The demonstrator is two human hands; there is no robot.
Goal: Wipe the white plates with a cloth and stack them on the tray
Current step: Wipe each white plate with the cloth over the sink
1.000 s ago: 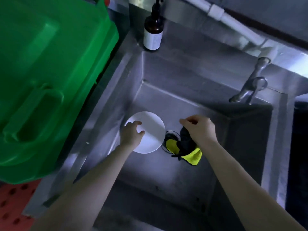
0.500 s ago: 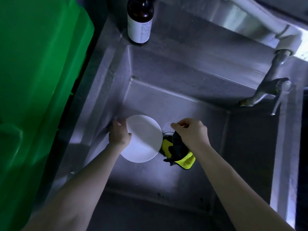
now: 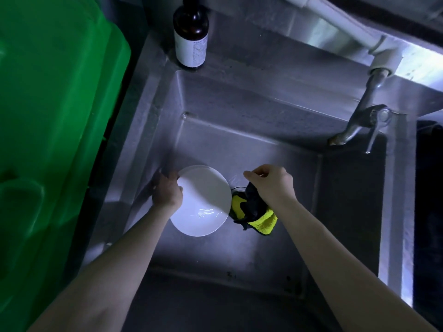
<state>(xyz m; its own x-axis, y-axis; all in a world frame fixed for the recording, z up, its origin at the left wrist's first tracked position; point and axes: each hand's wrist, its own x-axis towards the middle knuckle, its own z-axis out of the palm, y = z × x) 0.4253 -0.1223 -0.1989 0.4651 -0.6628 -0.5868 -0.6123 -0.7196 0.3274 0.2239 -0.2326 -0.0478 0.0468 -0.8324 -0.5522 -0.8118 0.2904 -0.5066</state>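
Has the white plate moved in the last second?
Yes. The white plate has shifted slightly toward the drain, its edge now overlapping the drain's rim, with the left hand gripping its left rim.

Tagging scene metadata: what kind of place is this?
Probably a kitchen or scullery dishwashing spot: a deep stainless steel sink with a wall-fed tap, a white plate and cloth held in it, and a large green bin alongside.

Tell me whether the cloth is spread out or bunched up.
Bunched up: the yellow and black cloth hangs crumpled from the right hand, which grips its top, beside the white plate.
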